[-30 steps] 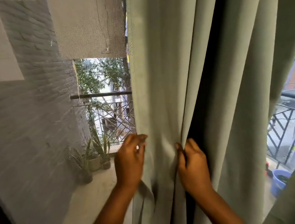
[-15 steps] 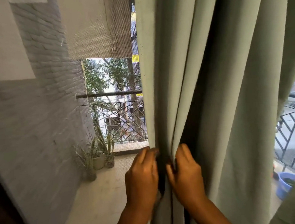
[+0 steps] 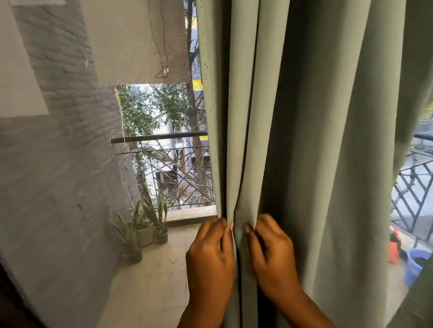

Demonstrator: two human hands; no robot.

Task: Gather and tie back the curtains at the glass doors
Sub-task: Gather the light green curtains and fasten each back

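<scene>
I have both hands on the sage-green curtain (image 3: 311,130), which hangs in long folds in front of me and fills the middle and right of my view. My left hand (image 3: 210,260) pinches the curtain's left edge, its grip narrow and closed on the cloth with the fingers wrapped round the hem. My right hand (image 3: 271,252) sits just beside it, its grip also closed, bunching the next fold between fingers and thumb. One slim pleat of fabric stands between my two hands, which are nearly touching.

To the left of the curtain the glass door (image 3: 155,285) is uncovered. Through it I see the balcony floor (image 3: 148,293), a grey brick wall (image 3: 62,155), a few potted plants (image 3: 140,229) near the far left corner of the balcony, and a metal railing (image 3: 175,175) with trees beyond. At the right edge, past the curtain, a blue bucket (image 3: 415,262) and an orange object (image 3: 395,244) stand by another stretch of railing.
</scene>
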